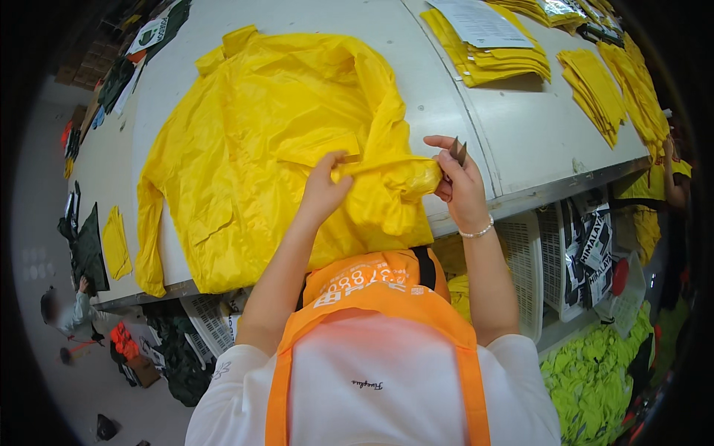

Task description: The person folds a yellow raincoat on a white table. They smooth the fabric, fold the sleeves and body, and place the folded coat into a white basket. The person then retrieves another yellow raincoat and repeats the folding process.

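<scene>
A yellow rain jacket (245, 141) lies spread on the pale worktable (405, 44), its collar pointing away from me. My left hand (325, 186) pinches the fabric of its right-hand sleeve, just below a pocket flap (320, 149). At the bunched cuff end of that sleeve (413, 182), my right hand (462, 186) grips the edge with its fingertips. Small metal thread snips (459, 152) are tucked in the same hand, their blades pointing up and away from the cloth. The sleeve is drawn taut between both hands.
A stack of folded yellow garments (513, 63) with a paper sheet (483, 24) on top lies far right, beside another folded pile (593, 89). White plastic crates (524, 267) stand below the table edge. Lime-green garments (595, 379) are heaped lower right. Other people work at both sides.
</scene>
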### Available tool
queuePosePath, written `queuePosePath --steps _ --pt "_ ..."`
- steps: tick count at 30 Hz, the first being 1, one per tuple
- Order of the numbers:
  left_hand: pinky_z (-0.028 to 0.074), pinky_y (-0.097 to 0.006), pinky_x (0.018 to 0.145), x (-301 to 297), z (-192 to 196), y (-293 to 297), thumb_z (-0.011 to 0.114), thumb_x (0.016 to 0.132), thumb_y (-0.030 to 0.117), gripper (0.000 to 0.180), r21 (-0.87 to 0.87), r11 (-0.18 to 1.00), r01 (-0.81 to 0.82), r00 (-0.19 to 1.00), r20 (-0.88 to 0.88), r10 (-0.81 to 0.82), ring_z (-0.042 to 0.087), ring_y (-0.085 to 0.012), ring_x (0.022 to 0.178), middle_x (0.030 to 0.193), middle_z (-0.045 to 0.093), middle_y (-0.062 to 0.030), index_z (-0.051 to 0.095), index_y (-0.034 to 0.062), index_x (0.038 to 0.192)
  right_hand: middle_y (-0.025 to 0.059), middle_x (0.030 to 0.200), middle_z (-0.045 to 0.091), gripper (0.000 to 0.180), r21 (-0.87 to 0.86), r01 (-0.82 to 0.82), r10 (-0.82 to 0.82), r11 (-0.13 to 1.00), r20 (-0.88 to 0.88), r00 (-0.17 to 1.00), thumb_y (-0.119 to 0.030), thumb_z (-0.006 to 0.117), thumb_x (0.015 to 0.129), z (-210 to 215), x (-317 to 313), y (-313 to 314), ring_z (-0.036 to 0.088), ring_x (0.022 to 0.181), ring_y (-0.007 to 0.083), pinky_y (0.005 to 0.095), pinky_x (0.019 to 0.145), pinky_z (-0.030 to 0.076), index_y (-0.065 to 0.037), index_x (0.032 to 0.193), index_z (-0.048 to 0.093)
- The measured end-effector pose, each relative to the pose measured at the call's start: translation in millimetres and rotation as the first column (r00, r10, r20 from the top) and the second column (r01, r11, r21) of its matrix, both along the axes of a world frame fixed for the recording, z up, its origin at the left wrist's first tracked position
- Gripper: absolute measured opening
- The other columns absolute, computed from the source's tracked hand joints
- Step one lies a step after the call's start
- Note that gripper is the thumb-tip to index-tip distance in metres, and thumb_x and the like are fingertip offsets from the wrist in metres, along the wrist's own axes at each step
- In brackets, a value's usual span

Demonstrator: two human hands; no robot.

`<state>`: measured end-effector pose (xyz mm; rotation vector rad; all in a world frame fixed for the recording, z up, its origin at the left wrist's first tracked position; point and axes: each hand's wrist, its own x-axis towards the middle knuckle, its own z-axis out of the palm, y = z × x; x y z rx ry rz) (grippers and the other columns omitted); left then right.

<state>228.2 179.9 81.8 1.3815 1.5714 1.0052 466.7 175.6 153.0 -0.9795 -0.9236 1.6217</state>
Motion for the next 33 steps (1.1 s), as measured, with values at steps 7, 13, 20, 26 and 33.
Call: queuePosePath --steps 7,13,20,26,33 --pt "0.044 -0.026 0.081 33 75 11 0.059 0.080 0.004 0.027 0.032 0.850 0.526 0.832 0.188 -0.522 0.056 -0.0125 0.092 0.099 0.060 -0.0055 0.056 0.0013 0.107 -0.0063 0.078 0.048 0.025 0.076 -0.293 0.273 0.953 0.201 0.941 -0.009 0.052 0.088 24 -6 9 0.034 0.058 -0.0007 0.0132 0.052 0.029 -0.004 0.113 0.051" --pt "0.044 -0.021 0.067 34 81 5 0.064 0.083 0.009 0.010 0.114 0.923 0.366 0.716 0.599 -0.358 0.054 -0.0052 0.074 0.082 0.060 0.0010 0.058 0.0031 0.087 -0.0061 0.075 0.049 0.023 0.205 -0.278 0.177 0.938 0.406 0.896 -0.002 0.068 0.076 4 1 5 0.033 0.057 0.0014 0.0161 0.052 0.032 -0.004 0.096 0.056" --pt "0.033 -0.022 0.050 51 99 -21 0.066 0.064 -0.004 0.021 0.427 0.904 0.036 0.999 0.020 -0.049 0.040 -0.0075 0.056 0.061 0.045 0.0030 0.048 0.0060 0.068 0.0046 0.060 0.046 0.025 0.866 0.018 -0.662 0.499 0.368 0.653 0.011 0.062 0.057 12 -15 -7 0.040 0.047 0.0151 0.0240 0.044 0.034 -0.005 0.067 0.045" --pt "0.033 -0.024 0.048 61 105 -16 0.069 0.055 -0.004 0.026 0.794 0.583 0.173 0.976 -0.218 0.008 0.041 -0.0187 0.053 0.065 0.047 -0.0038 0.048 0.0066 0.067 0.0068 0.056 0.042 0.021 0.945 -0.101 -0.752 0.310 0.309 0.582 0.007 0.057 0.053 13 -8 -7 0.042 0.043 0.0220 0.0295 0.039 0.032 -0.006 0.061 0.042" --pt "0.042 -0.027 0.056 43 98 -23 0.070 0.053 -0.001 0.037 0.681 0.694 0.234 0.970 -0.210 -0.121 0.051 -0.0179 0.066 0.077 0.054 -0.0062 0.054 0.0063 0.085 0.0059 0.055 0.041 0.023 0.927 -0.163 -0.699 0.339 0.364 0.615 0.007 0.059 0.053 15 -10 -12 0.042 0.043 0.0203 0.0285 0.040 0.032 -0.006 0.061 0.042"
